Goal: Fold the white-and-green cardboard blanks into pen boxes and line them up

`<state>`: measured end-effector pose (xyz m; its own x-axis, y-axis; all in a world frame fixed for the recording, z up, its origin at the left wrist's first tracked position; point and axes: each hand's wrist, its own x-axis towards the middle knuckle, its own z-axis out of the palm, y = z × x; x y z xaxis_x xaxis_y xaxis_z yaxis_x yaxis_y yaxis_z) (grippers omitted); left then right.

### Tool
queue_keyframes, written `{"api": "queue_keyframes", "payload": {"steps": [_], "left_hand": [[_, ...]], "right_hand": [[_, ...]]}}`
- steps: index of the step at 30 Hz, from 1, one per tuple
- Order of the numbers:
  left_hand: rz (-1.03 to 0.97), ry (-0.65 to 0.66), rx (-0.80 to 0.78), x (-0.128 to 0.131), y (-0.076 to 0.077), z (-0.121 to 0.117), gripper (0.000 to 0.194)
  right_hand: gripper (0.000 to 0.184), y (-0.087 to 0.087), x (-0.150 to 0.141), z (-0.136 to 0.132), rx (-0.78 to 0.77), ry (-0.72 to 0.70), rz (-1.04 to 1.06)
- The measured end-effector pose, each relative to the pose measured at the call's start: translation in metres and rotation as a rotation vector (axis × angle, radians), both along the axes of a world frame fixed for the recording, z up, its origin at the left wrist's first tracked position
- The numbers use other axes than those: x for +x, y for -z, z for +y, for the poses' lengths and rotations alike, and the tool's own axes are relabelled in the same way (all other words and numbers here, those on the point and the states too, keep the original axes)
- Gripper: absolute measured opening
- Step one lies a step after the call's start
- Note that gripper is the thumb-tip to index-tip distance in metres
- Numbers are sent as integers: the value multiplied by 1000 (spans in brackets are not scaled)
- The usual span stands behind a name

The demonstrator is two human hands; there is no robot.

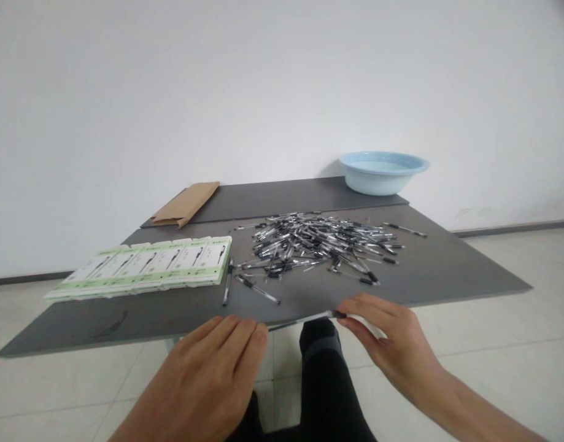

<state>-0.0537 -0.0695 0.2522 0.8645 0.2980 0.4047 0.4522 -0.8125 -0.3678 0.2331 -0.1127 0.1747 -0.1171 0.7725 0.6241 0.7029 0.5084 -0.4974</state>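
Note:
Just in front of the table's near edge, a slim clear pen (304,320) stretches between my two hands. My left hand (212,374) is closed round one end, its fingers curled with the back of the hand toward me. At the other end, the thumb and fingertips of my right hand (383,325) pinch the dark tip. Beyond the hands lies a large heap of clear pens with black grips (309,239). Two loose pens, one upright in view (227,282) and one slanting (258,288), rest between the heap and my left hand.
Flat white-and-green printed boxes (148,264) lie in an overlapping row on the left of the grey table (424,270). Behind them is a brown paper bag (189,202). A light blue basin (383,175) stands at the back right, by the white wall.

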Motion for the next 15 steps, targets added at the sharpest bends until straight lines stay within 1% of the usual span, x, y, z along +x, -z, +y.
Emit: {"api": "queue_keyframes", "payload": {"steps": [4,8,11,13,15], "left_hand": [[-57,56,24,4,-3,5,42],[-105,103,-36,17,5,14,36],[-128,128,-120,34,13,21,26],[-170,125,-178,44,14,23,20],[-225,102,-197,48,11,22,24]], "right_hand": [[18,-4,3,1,-8,-31,-110],[18,-10,-3,1,-41,-72,-139],[16,-11,-11,0,-69,-77,-120],[16,-11,-14,-2,-80,-76,-78],[16,-10,-13,-5,-96,-75,-19]]}}
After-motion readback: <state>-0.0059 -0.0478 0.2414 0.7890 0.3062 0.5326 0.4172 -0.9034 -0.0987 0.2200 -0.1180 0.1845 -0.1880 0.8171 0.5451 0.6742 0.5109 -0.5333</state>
